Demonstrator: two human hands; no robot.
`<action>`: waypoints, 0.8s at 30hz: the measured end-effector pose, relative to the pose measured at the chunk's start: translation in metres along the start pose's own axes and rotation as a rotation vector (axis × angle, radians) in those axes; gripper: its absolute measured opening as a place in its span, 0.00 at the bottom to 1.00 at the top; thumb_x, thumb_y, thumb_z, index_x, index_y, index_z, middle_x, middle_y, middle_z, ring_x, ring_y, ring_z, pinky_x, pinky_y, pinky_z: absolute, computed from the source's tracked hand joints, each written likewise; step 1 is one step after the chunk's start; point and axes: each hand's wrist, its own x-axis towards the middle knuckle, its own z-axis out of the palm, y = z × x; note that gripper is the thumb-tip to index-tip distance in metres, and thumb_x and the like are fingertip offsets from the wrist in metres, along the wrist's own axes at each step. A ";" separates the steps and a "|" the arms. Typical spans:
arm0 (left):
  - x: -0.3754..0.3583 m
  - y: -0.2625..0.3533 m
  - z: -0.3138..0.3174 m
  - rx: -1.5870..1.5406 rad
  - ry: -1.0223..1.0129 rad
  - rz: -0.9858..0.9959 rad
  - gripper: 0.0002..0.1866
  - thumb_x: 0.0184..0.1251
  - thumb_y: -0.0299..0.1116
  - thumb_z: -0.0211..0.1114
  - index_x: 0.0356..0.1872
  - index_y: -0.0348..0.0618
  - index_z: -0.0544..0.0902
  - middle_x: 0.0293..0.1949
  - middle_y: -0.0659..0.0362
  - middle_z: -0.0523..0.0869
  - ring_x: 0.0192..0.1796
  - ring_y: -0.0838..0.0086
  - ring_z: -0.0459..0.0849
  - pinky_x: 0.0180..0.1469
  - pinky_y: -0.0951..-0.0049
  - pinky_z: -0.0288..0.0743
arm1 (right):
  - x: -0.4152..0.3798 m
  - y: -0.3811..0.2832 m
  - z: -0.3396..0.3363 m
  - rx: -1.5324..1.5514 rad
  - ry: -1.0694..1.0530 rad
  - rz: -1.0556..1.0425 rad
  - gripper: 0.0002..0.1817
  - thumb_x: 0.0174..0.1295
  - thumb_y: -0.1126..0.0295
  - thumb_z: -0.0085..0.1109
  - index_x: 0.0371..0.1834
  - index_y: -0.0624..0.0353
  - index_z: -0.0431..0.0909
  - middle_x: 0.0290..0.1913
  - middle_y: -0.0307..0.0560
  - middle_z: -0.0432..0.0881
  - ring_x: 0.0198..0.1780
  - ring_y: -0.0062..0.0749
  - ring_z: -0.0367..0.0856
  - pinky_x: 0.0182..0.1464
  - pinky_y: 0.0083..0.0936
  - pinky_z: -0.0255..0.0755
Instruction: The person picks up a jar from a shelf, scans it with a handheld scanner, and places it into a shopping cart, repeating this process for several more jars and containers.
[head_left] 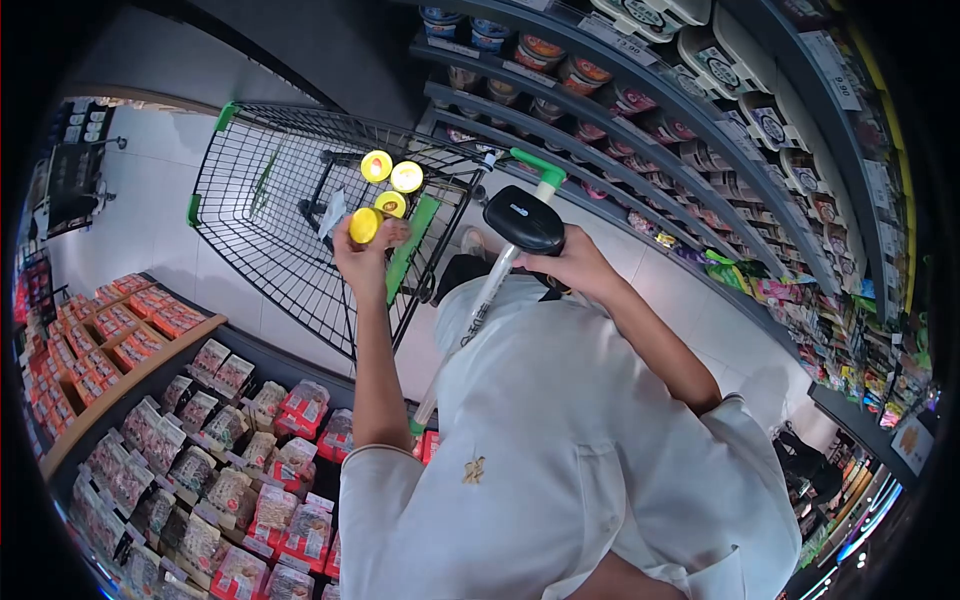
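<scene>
My left hand (362, 262) is closed around a tub with a yellow lid (365, 226), held over the shopping cart (275, 215). Beside it in the cart are three similar round tubs, one with a plain yellow top (376, 166), one with a pale top (406, 177) and one with a picture on top (391, 204). My right hand (575, 262) is at the cart's handle bar (490, 290), against the lower edge of a black rounded box (524, 220) mounted there. Its thumb reaches the bar; the other fingers are mostly hidden.
Shelves (620, 110) of tubs and packets run along the right. At lower left stands a display of packaged goods (220, 490), with orange-red packs (135, 320) beyond its wooden edge. Pale floor tiles (160, 190) show around the cart.
</scene>
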 end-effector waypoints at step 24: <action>0.033 -0.186 -0.112 1.062 0.212 -0.432 0.47 0.42 0.55 0.88 0.55 0.29 0.78 0.51 0.37 0.86 0.53 0.43 0.87 0.57 0.51 0.83 | 0.003 0.019 0.021 -0.060 0.140 -0.002 0.20 0.54 0.69 0.76 0.50 0.66 0.86 0.43 0.49 0.91 0.44 0.28 0.87 0.53 0.29 0.80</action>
